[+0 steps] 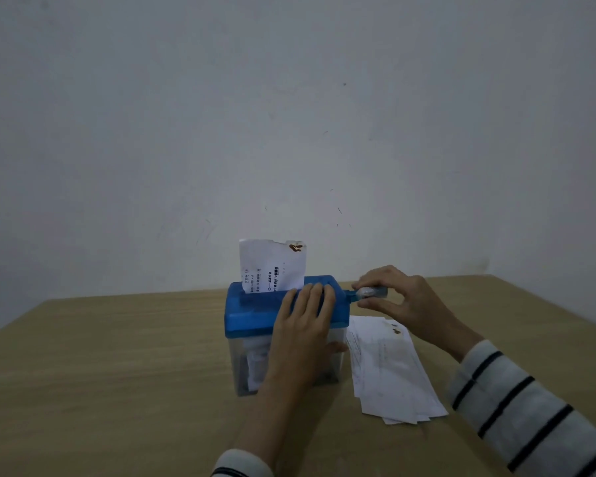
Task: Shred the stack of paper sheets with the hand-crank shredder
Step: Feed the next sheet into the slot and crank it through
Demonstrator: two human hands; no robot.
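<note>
Hand-crank shredder (255, 313), sheet (272, 265) upright in slot; left hand (303, 325) flat on lid; right hand (399, 297) pinching crank handle (370, 292); paper stack (393, 370) right.

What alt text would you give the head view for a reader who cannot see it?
A person's left hand rests on the blue plastic lid of a clear-binned hand-crank shredder while the right hand pinches its crank handle. A printed white paper sheet stands upright in the slot. A stack of white paper sheets lies right of it on the light wooden table.

One shredder (255, 316), one sheet (272, 265) in its slot, one paper stack (389, 370), two hands, left (301, 325) and right (398, 297).
</note>
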